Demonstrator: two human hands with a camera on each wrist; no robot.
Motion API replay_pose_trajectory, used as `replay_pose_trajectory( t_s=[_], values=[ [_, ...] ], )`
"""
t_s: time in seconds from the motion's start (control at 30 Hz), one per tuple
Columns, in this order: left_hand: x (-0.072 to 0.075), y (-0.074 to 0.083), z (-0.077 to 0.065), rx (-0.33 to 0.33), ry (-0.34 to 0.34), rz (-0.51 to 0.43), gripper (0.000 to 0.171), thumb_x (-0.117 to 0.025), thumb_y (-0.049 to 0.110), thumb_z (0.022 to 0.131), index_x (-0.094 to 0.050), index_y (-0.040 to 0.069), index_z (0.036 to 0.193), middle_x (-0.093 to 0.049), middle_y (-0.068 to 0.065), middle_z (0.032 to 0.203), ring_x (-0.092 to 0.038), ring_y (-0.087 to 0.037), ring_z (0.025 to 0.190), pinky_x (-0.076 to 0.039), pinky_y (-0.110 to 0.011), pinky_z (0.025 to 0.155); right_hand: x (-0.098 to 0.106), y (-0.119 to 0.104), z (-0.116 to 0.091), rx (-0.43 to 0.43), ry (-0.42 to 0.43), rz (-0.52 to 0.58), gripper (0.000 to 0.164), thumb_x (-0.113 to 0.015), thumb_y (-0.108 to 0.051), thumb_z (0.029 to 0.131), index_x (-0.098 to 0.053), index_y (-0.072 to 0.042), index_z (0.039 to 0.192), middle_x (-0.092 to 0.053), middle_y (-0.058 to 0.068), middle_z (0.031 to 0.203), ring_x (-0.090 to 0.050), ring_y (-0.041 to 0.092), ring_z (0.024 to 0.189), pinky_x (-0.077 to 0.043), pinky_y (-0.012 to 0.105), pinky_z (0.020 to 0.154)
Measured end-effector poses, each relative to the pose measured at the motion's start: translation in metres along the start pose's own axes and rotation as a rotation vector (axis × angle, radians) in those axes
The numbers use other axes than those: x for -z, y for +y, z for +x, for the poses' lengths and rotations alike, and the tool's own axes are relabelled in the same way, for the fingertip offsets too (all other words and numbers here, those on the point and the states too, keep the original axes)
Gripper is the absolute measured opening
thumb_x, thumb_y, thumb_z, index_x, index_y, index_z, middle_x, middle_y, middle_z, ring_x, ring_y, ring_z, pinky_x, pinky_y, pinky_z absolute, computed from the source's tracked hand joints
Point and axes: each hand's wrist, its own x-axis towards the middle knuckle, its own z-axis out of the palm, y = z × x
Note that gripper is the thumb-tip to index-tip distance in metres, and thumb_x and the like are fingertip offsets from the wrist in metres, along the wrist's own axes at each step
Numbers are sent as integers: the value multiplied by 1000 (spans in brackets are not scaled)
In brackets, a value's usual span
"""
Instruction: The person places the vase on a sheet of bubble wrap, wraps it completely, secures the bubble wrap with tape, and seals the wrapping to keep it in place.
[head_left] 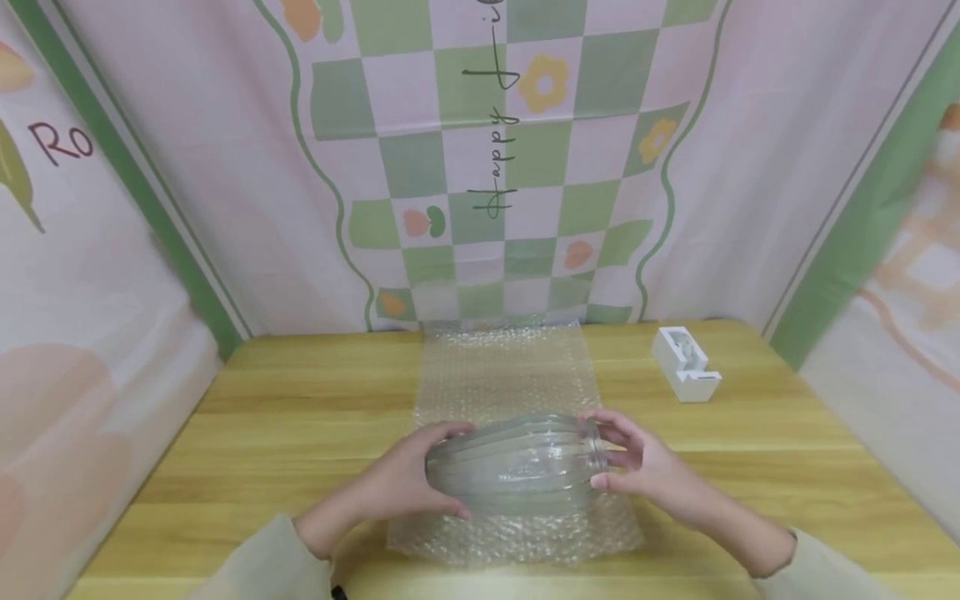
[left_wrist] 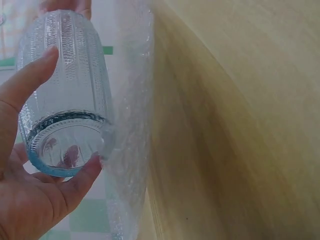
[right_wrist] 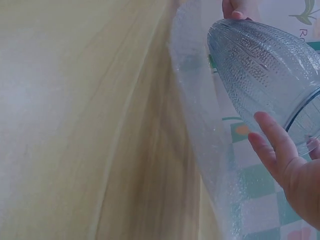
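Note:
A clear ribbed glass vase (head_left: 517,467) lies on its side over a sheet of bubble wrap (head_left: 510,379), its long axis running left to right. My left hand (head_left: 408,475) grips the base end, thumb and fingers spread around it. At the rim end, my right hand (head_left: 637,467) holds the vase with curled fingers and thumb. In the left wrist view the thick round base of the vase (left_wrist: 67,95) faces the camera, cupped by the left hand. The right wrist view shows the vase's beaded ribs (right_wrist: 265,70) and the right fingers at its mouth.
A white tape dispenser (head_left: 686,367) stands at the back right of the wooden table (head_left: 300,400). The bubble wrap reaches the table's back edge, where a checkered curtain (head_left: 502,167) hangs. More printed cloth encloses both sides.

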Motion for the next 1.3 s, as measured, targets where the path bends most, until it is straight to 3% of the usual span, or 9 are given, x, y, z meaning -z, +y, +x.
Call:
replay_pose_trajectory(
  t_s=[0.5, 0.73, 1.1, 1.3],
  values=[
    [-5, 1, 1, 33, -40, 0, 97, -96, 33, 69, -49, 8, 150, -51, -9, 151, -46, -34, 139, -36, -58, 115, 2, 4, -6, -67, -55, -17, 77, -72, -7, 92, -25, 10, 152, -27, 44, 150, -36, 67, 130, -57, 44, 93],
    [-8, -2, 0, 52, -45, 17, 98, -96, 34, 67, -50, 8, 150, -50, -11, 152, -46, -34, 139, -35, -56, 116, 0, 10, -6, -70, -71, 2, 77, -72, -5, 91, -25, 11, 151, -28, 44, 149, -44, 64, 126, -59, 43, 90],
    [-12, -7, 0, 69, -46, 50, 98, -97, 33, 65, -51, 8, 148, -52, -11, 151, -48, -35, 137, -36, -57, 114, -2, 21, -4, -97, -105, -8, 80, -73, -7, 92, -23, 7, 152, -14, 49, 152, -36, 70, 128, -58, 46, 92],
    [-15, -5, -1, 79, -55, 55, 100, -96, 34, 66, -49, 10, 151, -49, -12, 153, -45, -35, 139, -35, -59, 115, 1, 23, -6, -86, -156, -49, 79, -72, -6, 93, -19, 10, 150, -15, 49, 152, -29, 70, 132, -54, 46, 98]
  ],
)
